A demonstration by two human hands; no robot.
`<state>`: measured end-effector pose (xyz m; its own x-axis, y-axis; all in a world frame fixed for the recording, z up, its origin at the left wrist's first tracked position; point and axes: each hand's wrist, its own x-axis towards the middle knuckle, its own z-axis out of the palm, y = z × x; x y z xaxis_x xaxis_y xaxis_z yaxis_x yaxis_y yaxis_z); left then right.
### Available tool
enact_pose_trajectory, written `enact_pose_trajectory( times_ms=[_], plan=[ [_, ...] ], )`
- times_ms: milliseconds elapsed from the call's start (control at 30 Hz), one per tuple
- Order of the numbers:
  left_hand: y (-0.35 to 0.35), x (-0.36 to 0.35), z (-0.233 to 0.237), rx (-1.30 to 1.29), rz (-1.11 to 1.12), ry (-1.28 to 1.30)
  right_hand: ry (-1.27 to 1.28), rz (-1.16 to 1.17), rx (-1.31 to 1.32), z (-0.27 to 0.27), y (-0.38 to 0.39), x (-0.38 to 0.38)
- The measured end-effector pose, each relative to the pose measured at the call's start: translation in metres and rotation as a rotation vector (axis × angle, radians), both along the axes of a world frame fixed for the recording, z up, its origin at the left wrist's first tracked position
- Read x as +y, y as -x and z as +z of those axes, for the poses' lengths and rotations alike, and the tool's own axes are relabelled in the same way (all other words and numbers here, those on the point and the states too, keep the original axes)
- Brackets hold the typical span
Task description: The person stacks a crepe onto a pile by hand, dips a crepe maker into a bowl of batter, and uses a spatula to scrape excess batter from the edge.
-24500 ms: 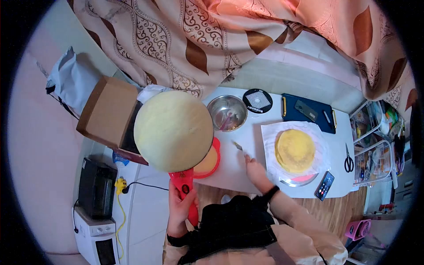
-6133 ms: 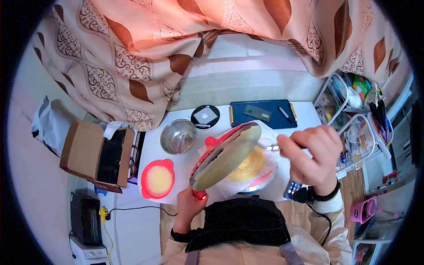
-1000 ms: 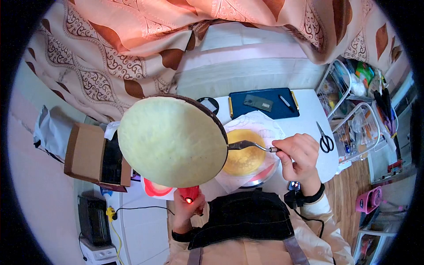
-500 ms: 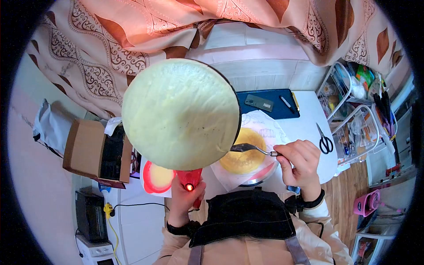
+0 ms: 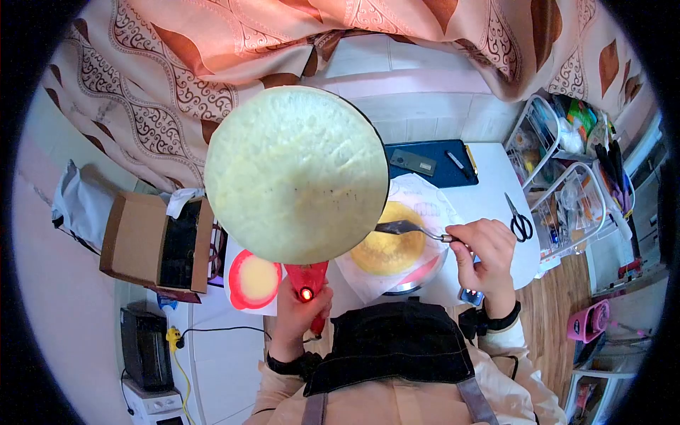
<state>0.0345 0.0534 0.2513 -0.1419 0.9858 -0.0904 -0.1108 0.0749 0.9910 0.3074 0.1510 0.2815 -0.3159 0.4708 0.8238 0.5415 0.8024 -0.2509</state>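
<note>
My left hand is wrapped round the red handle of an electric crepe maker, whose indicator light glows. A pale, thin crepe covers its raised round plate, hiding nearly all of the surface. Between the fingers of my right hand is the dark handle of a small spatula, its black blade pointing left at the plate's right edge. Below the blade, a round yellow crepe lies on white paper. A red bowl of pale batter stands left of the handle.
Behind the paper is a dark blue tray with a phone and a marker. Black scissors lie at right, near a white wire rack. An open cardboard box stands at left; a black cord runs below it.
The crepe maker has moved slightly up and to the right, its plate tilting a little. The spatula has shifted slightly right and up with my right hand.
</note>
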Motion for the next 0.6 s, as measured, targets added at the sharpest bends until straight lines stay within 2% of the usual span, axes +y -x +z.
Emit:
enact_pose_trajectory(
  times_ms=[233,300,333,400,433,467,533,600],
  plan=[
    [-0.001,-0.001,0.003,-0.064,0.025,-0.003,0.005,0.128,-0.161,-0.004,0.000,0.001],
    [0.002,0.000,0.006,-0.010,-0.074,0.028,0.029,0.175,-0.112,-0.001,-0.005,0.001],
    [0.001,0.001,0.008,-0.014,-0.045,0.017,-0.049,0.170,-0.010,0.001,-0.005,0.003],
    [-0.003,0.002,0.014,0.139,-0.077,0.102,-0.158,0.082,0.051,0.014,-0.011,0.006],
    [-0.004,0.003,0.014,0.248,-0.082,0.132,-0.262,0.061,-0.023,0.026,-0.011,0.010],
    [-0.005,0.005,0.014,0.242,-0.084,0.131,-0.362,0.030,-0.096,0.040,-0.012,0.019],
    [-0.009,0.010,0.014,0.555,-0.025,0.084,-0.528,-0.008,-0.286,0.075,-0.004,0.037],
    [-0.009,0.013,0.012,0.626,-0.018,0.072,-0.585,-0.011,-0.306,0.104,0.016,0.050]
  ],
)
